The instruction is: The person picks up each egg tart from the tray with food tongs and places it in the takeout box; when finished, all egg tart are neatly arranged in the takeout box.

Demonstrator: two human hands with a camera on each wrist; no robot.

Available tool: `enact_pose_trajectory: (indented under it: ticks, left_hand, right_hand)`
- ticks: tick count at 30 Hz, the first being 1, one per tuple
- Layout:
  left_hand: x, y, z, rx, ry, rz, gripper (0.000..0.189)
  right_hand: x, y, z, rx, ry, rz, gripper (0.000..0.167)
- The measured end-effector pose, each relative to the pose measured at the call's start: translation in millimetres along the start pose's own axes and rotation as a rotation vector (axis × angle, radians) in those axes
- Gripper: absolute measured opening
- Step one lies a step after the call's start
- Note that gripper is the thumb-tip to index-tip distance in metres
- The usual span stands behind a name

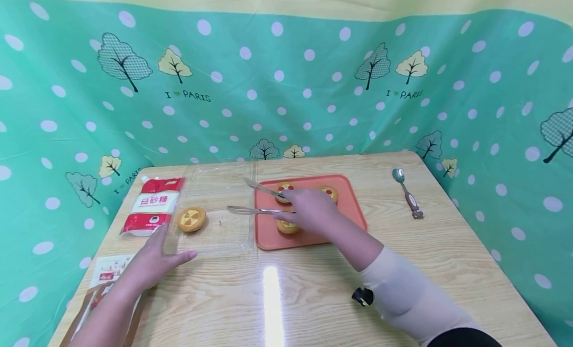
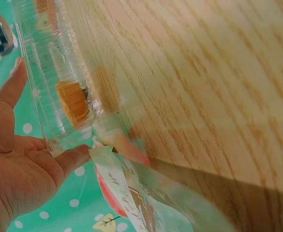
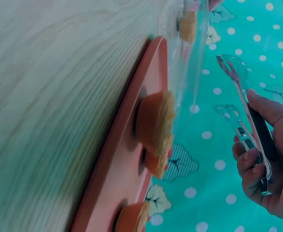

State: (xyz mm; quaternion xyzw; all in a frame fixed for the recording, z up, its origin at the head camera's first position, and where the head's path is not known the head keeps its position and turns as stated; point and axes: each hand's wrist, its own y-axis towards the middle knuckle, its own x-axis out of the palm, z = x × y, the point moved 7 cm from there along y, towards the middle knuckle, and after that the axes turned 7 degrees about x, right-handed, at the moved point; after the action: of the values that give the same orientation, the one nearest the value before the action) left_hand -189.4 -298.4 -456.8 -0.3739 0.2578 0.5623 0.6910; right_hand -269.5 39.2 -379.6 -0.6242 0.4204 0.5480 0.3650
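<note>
My right hand [image 1: 311, 210] grips a pair of metal tongs [image 3: 250, 121] by the dark handles, above a pink tray [image 1: 353, 208]. The tongs' arms stand apart with nothing between their tips, which point left toward a clear plastic box [image 1: 228, 240]. On the tray are egg tarts, two with red bits [image 1: 330, 193] and a plainer one [image 1: 287, 227] partly under my hand. Inside the box, at its left, sits one tart [image 1: 191, 219] with a yellow patterned top. My left hand [image 1: 154, 260] rests at the box's front left corner, thumb and fingers spread along the edge.
A red and white sugar bag [image 1: 152, 205] lies left of the box. Nearer me, a brown and white packet [image 1: 112, 270] is partly under my left forearm. A spoon [image 1: 407, 194] with a brown handle lies at the right. Polka-dot cloth walls [image 1: 277, 113] surround the table.
</note>
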Motion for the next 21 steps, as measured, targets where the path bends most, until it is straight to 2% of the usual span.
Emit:
enact_pose_trajectory:
  ticks: [7, 10, 16, 21]
  left_hand:
    - [1.2, 0.6, 0.8, 0.004, 0.006, 0.001, 0.128]
    - [1.3, 1.2, 0.4, 0.002, 0.006, -0.002, 0.128]
    - [1.7, 1.1, 0.8, -0.005, 0.004, -0.006, 0.128]
    - [1.1, 0.5, 2.1, -0.003, 0.006, -0.003, 0.128]
  right_hand:
    - [4, -23.4, 34, 0.081, 0.067, -0.016, 0.063]
    - [5, -35.6, 46, 0.109, 0.087, -0.017, 0.067]
    - [1, -57.1, 61, 0.1, 0.043, 0.019, 0.072]
    - [6, -69.5, 71, 0.117, 0.039, 0.003, 0.067]
